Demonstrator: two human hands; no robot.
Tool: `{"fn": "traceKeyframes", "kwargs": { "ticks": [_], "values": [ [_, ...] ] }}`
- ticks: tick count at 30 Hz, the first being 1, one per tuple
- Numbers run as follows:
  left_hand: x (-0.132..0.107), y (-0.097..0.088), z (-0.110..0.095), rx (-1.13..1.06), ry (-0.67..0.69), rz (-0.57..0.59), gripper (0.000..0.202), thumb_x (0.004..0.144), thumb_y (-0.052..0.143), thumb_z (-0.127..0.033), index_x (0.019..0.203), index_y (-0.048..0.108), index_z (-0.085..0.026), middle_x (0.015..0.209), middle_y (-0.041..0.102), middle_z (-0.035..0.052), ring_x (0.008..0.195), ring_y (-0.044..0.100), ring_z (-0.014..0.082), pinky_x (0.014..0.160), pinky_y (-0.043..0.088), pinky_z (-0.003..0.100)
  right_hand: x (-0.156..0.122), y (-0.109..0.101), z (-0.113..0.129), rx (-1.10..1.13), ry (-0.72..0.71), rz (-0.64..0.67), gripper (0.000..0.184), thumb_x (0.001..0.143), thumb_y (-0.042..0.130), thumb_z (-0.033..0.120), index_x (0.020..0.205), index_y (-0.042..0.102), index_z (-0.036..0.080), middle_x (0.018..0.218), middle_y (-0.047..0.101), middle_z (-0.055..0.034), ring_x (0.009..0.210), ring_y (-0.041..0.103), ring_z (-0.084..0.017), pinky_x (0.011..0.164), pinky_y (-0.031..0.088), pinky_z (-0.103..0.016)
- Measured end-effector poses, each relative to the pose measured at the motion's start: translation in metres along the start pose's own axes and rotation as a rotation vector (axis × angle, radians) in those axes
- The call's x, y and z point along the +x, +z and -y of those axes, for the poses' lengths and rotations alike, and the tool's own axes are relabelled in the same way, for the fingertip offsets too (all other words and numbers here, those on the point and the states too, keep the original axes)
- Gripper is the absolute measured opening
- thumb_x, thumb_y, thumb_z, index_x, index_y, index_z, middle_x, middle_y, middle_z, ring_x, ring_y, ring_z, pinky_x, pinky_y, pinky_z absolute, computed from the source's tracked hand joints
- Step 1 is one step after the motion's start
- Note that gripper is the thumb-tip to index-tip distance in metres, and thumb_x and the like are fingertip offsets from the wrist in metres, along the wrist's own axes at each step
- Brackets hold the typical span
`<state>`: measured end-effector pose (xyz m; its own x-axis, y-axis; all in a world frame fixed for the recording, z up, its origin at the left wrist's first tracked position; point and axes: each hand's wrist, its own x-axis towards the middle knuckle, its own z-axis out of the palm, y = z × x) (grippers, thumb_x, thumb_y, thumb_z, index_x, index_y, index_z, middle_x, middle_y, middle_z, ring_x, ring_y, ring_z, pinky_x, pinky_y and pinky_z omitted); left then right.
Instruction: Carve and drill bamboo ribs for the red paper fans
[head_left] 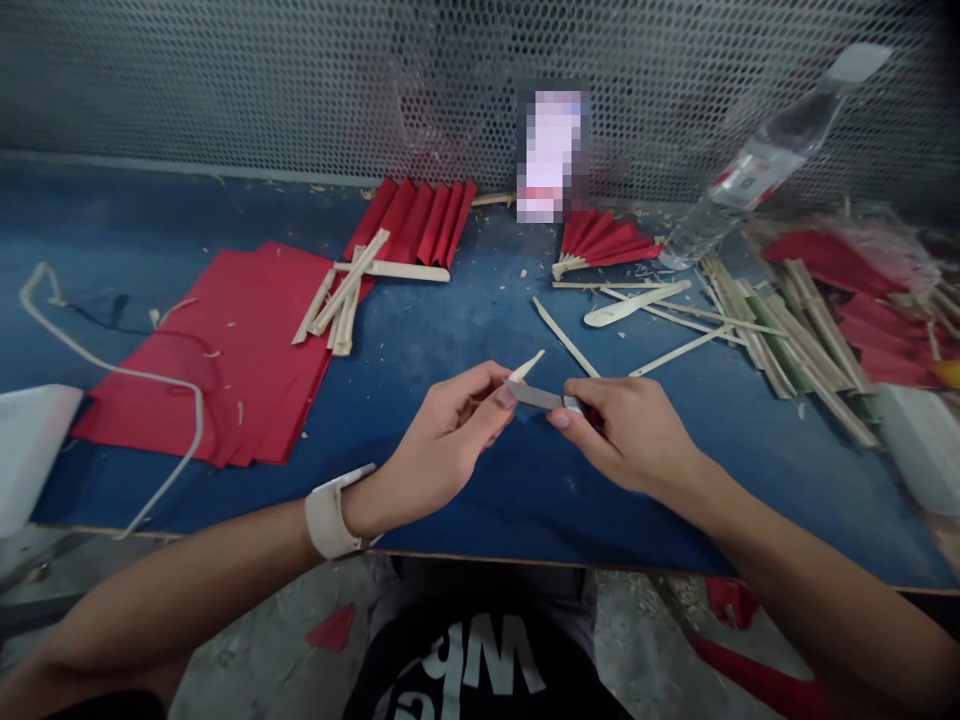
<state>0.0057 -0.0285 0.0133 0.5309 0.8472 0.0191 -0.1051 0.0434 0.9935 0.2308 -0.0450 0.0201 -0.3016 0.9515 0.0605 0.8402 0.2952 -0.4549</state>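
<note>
Over the front middle of the blue table, my left hand (461, 425) is closed around a pale bamboo strip (529, 366), whose thin tip sticks out past the fingers. My right hand (630, 425) grips a small knife (536, 396) by its handle, which is mostly hidden in the fingers. The blade points left and meets the strip by my left thumb. Just beyond the hands, a slender bamboo stick (564, 337) lies slanted on the table. A wider, flat bamboo piece (637, 303) rests farther back, among several thin sticks.
Red paper sheets (217, 350) lie left, with bamboo pieces (351, 290) on their edge. Pleated red paper (412, 220) and a small red fan (604, 240) stand behind. A tilted water bottle (772, 160), split bamboo (795, 325) and a white cable (120, 370) flank the work area.
</note>
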Motion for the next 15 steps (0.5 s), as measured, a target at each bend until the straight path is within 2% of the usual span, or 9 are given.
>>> {"fn": "traceKeyframes", "kwargs": {
  "ticks": [6,11,15],
  "values": [
    [-0.0021,0.0012,-0.0013,0.06,0.024,-0.024,0.029,0.108,0.06,-0.046,0.097,0.062,-0.019,0.065,0.043,-0.0073,0.051,0.04,0.0062,0.045,0.034,0.019,-0.0005,0.0006,0.0012,0.06,-0.028,-0.009,0.084,0.1,0.02,0.086,0.063,0.043,0.015,0.053,0.044,-0.0022,0.048,0.034,-0.006,0.055,0.023,-0.024],
    [-0.0054,0.0028,-0.0058,0.25,0.116,-0.079,0.02,0.109,0.057,-0.035,0.101,0.065,-0.018,0.068,0.052,-0.0057,0.053,0.048,0.0059,0.049,0.039,0.019,-0.002,0.0011,0.0025,0.075,-0.074,-0.058,0.08,0.103,0.026,0.081,0.062,0.044,0.014,0.052,0.043,-0.0011,0.047,0.034,-0.005,0.053,0.023,-0.023],
    [-0.0058,0.0031,-0.0069,0.343,0.168,-0.097,0.019,0.108,0.056,-0.031,0.101,0.067,-0.018,0.069,0.052,-0.0056,0.055,0.045,0.0059,0.052,0.039,0.02,-0.0024,0.0005,0.0033,0.096,-0.106,-0.079,0.078,0.104,0.03,0.077,0.061,0.044,0.014,0.051,0.043,-0.0003,0.046,0.034,-0.005,0.053,0.023,-0.023]
  ]
}}
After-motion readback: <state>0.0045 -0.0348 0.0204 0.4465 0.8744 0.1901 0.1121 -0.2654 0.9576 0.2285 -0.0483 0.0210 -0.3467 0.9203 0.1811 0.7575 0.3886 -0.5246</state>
